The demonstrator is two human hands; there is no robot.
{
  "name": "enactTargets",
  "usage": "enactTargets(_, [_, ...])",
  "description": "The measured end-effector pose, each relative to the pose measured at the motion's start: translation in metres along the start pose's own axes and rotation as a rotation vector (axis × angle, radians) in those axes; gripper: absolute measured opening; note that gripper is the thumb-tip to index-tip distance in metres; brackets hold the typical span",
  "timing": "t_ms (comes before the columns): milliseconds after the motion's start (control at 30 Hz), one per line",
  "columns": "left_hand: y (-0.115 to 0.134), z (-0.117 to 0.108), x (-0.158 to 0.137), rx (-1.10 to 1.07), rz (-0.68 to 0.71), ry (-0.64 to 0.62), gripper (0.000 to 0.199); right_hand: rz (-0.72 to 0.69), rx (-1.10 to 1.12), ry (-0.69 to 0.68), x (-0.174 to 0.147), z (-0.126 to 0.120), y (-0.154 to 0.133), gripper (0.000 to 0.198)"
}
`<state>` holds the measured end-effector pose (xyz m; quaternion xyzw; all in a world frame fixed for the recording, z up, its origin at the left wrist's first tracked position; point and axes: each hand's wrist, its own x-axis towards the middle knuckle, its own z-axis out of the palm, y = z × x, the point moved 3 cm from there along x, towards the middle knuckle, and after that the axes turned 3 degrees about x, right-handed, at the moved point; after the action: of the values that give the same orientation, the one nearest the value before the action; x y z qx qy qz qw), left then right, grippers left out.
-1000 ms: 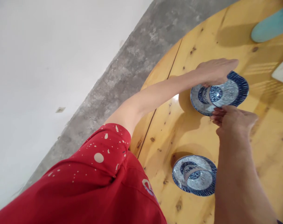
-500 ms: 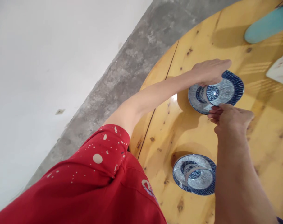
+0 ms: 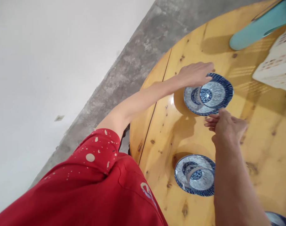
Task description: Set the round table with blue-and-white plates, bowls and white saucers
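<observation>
A blue-and-white bowl (image 3: 206,95) sits on a blue-patterned plate (image 3: 189,103) towards the far side of a round wooden table (image 3: 157,182). Over their upper left edge arches my left hand (image 3: 196,73); its thumb is close to the rim, but most fingers are hidden, so its grip is unclear. My right hand (image 3: 229,125) is at the near edge of the plate, fingers partly stretched and apart, holding nothing visible. Nearer to me, a second bowl (image 3: 196,174) rests on another plate (image 3: 179,183), its right side partly covered by my right forearm.
A teal bottle-like container (image 3: 258,33) lies angled across the upper right view, beside a white perforated box or basket (image 3: 274,67). At the lower right corner part of another blue-rimmed dish (image 3: 276,218) shows. Grey floor (image 3: 138,59) and a white wall border the table's left side.
My right hand's fingers have come off the bowl's edge and opened. My left hand stays by the upper rim. The view has shifted, bringing more of the teal container and white box in.
</observation>
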<state>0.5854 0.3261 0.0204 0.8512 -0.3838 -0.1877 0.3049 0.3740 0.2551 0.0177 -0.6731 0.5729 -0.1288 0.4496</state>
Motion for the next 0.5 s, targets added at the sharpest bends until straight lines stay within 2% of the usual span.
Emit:
enactTargets(100, [-0.019, -0.018, -0.022, 0.009, 0.041, 0.057, 0.037, -0.067, 0.059, 0.025, -0.029, -0.023, 0.009, 0.022])
enactTargets(167, [-0.042, -0.033, -0.05, -0.002, 0.035, 0.119, 0.024, -0.092, 0.127, 0.028, -0.055, -0.04, 0.017, 0.02])
enactTargets(267, [-0.083, -0.052, -0.113, -0.011, -0.094, 0.255, 0.02, -0.098, 0.146, 0.049, -0.102, -0.066, 0.037, 0.023])
enactTargets(333, [-0.105, -0.06, -0.164, 0.008, -0.172, 0.327, 0.022, -0.045, 0.113, 0.054, -0.137, -0.077, 0.059, 0.029])
enactTargets(400, [-0.122, -0.062, -0.213, 0.021, -0.251, 0.342, 0.025, 0.043, 0.09, 0.031, -0.174, -0.079, 0.087, 0.035])
enactTargets(500, [-0.136, -0.056, -0.267, 0.001, -0.363, 0.33, 0.025, 0.204, 0.181, -0.012, -0.229, -0.06, 0.131, 0.049])
